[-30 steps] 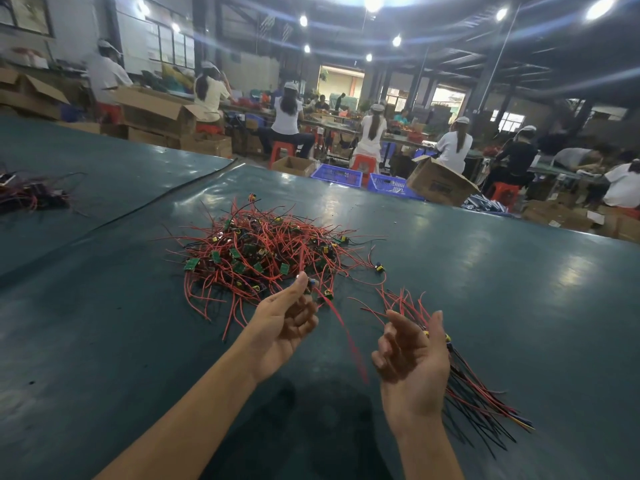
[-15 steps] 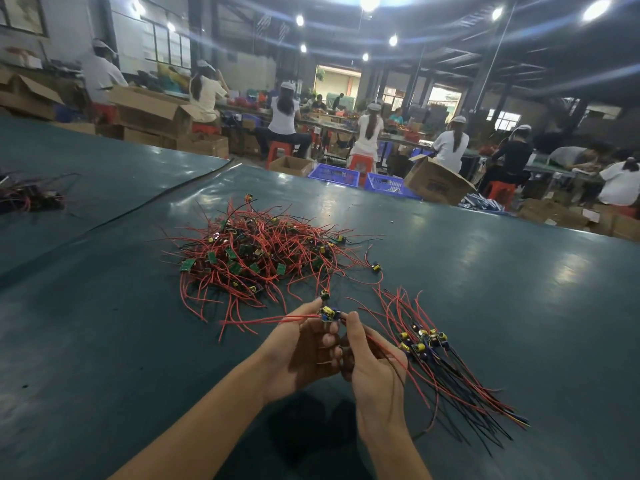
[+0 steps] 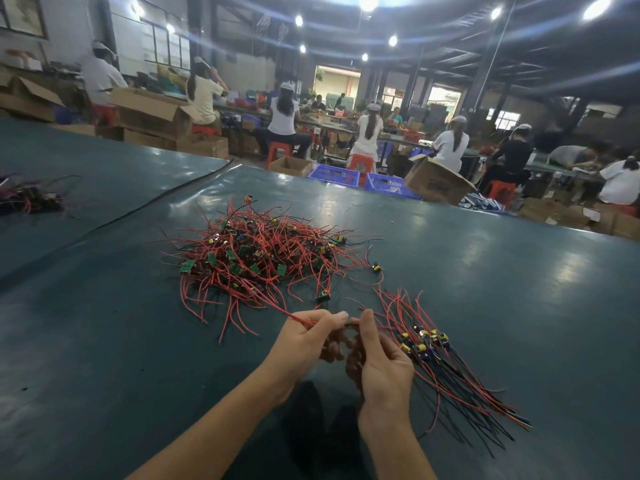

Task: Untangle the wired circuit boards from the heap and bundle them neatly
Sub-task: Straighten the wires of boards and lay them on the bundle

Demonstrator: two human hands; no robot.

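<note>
A wide table fills the lower two thirds of the frame. At its centre lies a heap of wired circuit boards. Right of it and nearer the viewer, in the lower right, a bundle lies fanned out on the table. Between them, at lower centre, the left hand and right hand meet, thumbs almost touching. Strands run from the heap's near edge into the left hand's pinch. A small pile sits at the far left edge. Beyond the table's far edge stand two crates and an open box, with people seated at benches behind them.
</note>
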